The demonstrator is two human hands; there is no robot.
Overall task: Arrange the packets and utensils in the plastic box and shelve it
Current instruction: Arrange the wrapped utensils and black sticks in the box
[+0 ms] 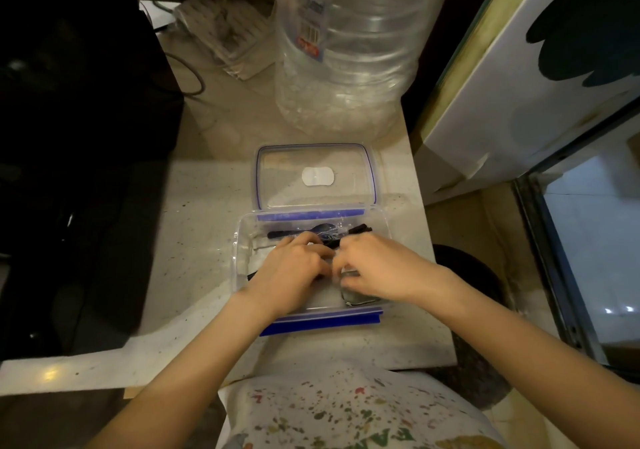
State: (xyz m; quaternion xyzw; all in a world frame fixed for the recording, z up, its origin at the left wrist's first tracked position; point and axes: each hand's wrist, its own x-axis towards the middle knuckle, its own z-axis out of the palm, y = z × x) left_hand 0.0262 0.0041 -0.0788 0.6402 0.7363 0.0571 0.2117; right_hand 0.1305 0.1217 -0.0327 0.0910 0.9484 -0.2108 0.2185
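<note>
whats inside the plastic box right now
Inside the plastic box: black utensils wrapped in clear film along the far side, with both hands, left and right, over the middle. What lies beneath them is mostly covered.

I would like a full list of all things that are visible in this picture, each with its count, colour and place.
plastic box: one, clear with blue clips, open on the counter in front of the person
lid: one, clear with blue edge, lying flat just behind the box
utensils: several, dark, wrapped, at the far side inside the box
packet: one, shiny, in the box under the right hand
water bottle: one, large, clear, behind the lid
power strip: one, whitish, with cables, far left of the bottle
counter: one, pale speckled
left hand: one, inside the box
right hand: one, inside the box, fingers curled on the packet
</note>
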